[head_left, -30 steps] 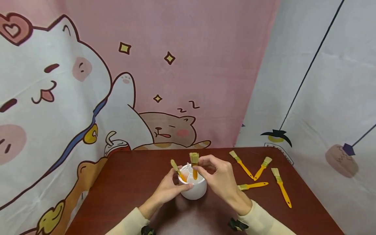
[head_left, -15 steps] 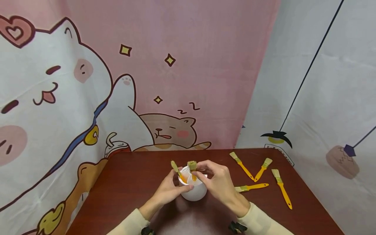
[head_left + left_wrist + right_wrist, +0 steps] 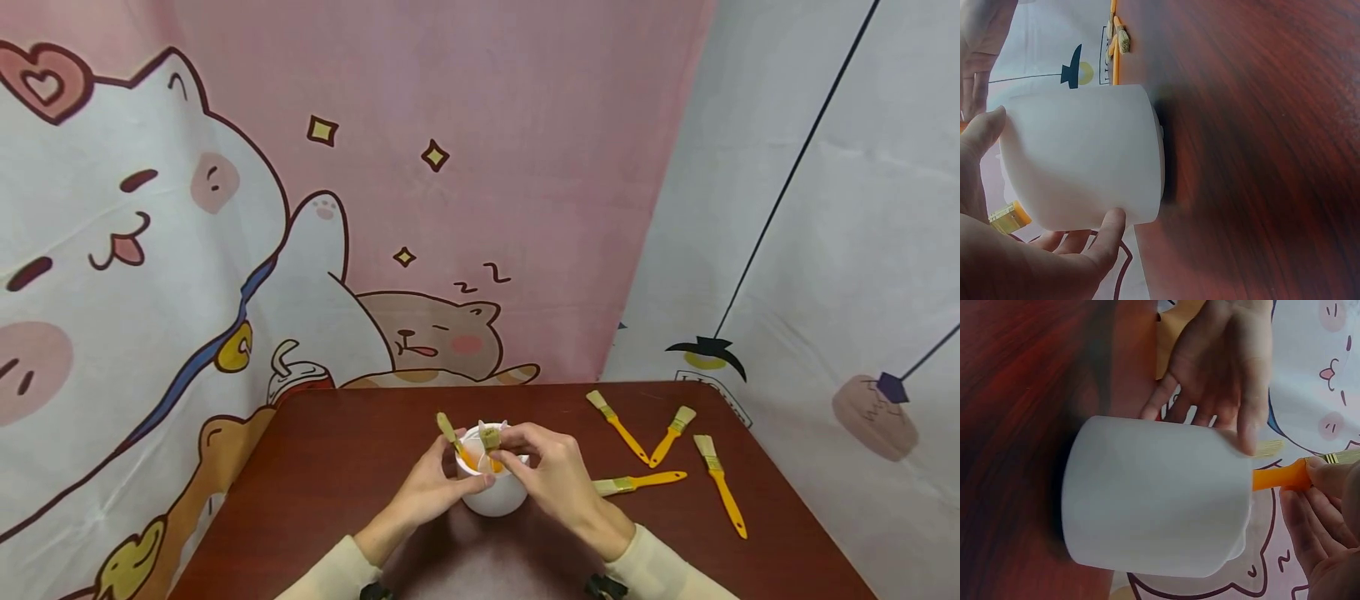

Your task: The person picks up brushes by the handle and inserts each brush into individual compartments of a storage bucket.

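Observation:
A white cup (image 3: 493,492) (image 3: 1082,164) (image 3: 1154,497) stands on the dark red table (image 3: 330,467). My left hand (image 3: 433,483) (image 3: 1016,262) (image 3: 1222,369) grips the cup's left side, thumb across its front. One yellow-handled brush (image 3: 454,440) stands in the cup, bristles up. My right hand (image 3: 542,471) (image 3: 1325,512) pinches a second brush (image 3: 491,442) (image 3: 1285,476) by its orange handle, most of the handle down inside the cup.
Several more yellow-handled brushes (image 3: 660,462) lie loose on the table to the right of the cup. A cartoon cat curtain (image 3: 225,233) hangs behind the table, and a pale cloth (image 3: 825,250) hangs on the right.
My right hand has lowered the second brush deeper into the cup. The left hand keeps its hold on the cup.

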Demonstrator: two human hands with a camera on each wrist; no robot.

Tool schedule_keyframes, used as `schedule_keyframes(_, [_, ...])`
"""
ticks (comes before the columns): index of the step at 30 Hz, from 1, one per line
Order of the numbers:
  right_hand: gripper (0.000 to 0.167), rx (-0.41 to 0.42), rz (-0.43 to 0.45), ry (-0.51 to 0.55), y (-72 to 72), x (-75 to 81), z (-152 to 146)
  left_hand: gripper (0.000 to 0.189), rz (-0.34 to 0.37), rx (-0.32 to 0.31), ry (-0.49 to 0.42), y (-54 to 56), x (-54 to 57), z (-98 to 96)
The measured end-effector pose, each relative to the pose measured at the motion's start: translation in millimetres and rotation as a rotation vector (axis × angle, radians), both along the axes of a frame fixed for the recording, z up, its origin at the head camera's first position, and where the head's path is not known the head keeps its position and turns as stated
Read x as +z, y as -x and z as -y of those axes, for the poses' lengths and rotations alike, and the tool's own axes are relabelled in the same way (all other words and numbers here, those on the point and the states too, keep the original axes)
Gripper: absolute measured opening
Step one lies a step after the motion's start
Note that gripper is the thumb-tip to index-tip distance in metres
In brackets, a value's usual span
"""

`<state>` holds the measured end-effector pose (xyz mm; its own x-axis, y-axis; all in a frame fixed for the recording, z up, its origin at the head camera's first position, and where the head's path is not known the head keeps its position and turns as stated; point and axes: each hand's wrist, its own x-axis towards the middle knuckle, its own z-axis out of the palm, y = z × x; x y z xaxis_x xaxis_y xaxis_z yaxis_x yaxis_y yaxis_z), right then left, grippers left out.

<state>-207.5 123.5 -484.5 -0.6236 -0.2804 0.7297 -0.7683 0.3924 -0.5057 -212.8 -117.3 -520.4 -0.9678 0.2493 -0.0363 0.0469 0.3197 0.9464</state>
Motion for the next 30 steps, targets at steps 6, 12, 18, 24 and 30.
schedule_keyframes(6, [0.029, -0.043, -0.070, -0.045, 3.3, -9.7, -0.4, 0.102, -0.012, -0.006, 0.005, 0.0, 1.1, -0.6])
schedule_keyframes(12, [0.031, -0.070, -0.112, -0.088, 5.8, -16.7, -1.4, 0.103, -0.010, -0.002, 0.014, -0.8, 2.2, -0.5])
schedule_keyframes(18, [0.032, -0.077, -0.127, -0.129, 6.3, -21.3, -3.1, 0.101, -0.013, -0.004, 0.005, -1.5, 2.8, 0.0])
schedule_keyframes(24, [0.032, -0.095, -0.177, -0.172, 6.3, -24.6, -4.1, 0.101, -0.015, -0.014, -0.009, -0.8, 2.3, 0.1])
schedule_keyframes(30, [0.030, -0.087, -0.193, -0.202, 4.6, -25.1, -4.5, 0.102, -0.020, -0.019, -0.007, 0.3, 1.1, 0.3])
